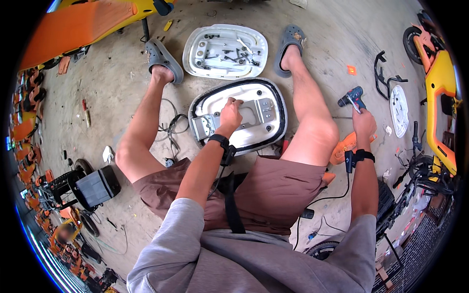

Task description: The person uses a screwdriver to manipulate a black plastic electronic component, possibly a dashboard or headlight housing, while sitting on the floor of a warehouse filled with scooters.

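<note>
On the floor between my legs lies a white oval shell [210, 100] with a black rim seal, its hollow side up. A grey metal bracket plate [264, 109] sits inside it. My left hand [231, 117] is over the plate's left part, fingers curled together near its upper edge; what they pinch, if anything, is hidden. Out to the right, my right hand [364, 125] is closed round a slim silver metal tool [353, 104]. That tool crosses a dark blue cordless drill [357, 93] just beyond my fingers. A thin rod [343, 117] points leftward from beside this hand.
Beyond the shell, a white tray-like cover [193, 41] holds loose screws and small parts. An orange piece [345, 150] lies by my right knee. Cables [171, 128] trail left of the shell. A black tubular frame [380, 73] and white panel [399, 113] lie far right, near yellow bikes [438, 105].
</note>
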`<action>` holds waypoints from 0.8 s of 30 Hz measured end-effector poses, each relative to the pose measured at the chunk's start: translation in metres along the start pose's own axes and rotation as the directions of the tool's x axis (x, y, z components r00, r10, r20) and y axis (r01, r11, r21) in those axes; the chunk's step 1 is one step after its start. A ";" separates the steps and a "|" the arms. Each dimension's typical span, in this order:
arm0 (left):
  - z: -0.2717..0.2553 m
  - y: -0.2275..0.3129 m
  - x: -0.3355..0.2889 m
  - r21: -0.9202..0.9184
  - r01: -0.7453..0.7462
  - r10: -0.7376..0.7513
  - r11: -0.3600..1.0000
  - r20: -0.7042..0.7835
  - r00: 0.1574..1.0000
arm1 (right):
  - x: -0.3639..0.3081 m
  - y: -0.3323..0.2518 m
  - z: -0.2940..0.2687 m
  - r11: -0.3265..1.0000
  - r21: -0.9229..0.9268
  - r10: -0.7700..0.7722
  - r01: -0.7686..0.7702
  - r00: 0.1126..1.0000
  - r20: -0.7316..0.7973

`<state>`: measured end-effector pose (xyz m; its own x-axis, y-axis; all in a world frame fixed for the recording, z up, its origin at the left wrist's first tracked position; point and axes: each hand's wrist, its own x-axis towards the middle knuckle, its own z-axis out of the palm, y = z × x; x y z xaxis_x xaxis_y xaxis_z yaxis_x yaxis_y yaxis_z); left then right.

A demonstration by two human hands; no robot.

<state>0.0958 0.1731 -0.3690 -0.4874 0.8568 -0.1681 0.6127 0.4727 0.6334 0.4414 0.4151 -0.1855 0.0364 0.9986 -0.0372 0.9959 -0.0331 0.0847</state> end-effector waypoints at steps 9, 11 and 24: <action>-0.012 0.001 -0.009 -0.154 -0.037 0.017 0.987 -0.129 0.991 | -0.002 -0.002 0.002 1.000 -0.002 -0.026 0.026 1.000 -0.018; -0.038 0.006 -0.011 -0.335 -0.032 -0.014 0.942 -0.134 0.991 | -0.004 0.001 0.000 1.000 -0.008 -0.025 0.025 0.999 -0.022; -0.107 -0.049 -0.067 0.088 0.136 -0.149 0.987 0.160 0.976 | -0.010 -0.029 -0.010 0.993 -0.079 -0.082 0.085 0.996 0.035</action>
<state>0.0322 0.0709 -0.3082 -0.4675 0.7985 -0.3793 0.5929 0.6014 0.5355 0.4113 0.4067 -0.1778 -0.0428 0.9959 -0.0791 0.9856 0.0551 0.1597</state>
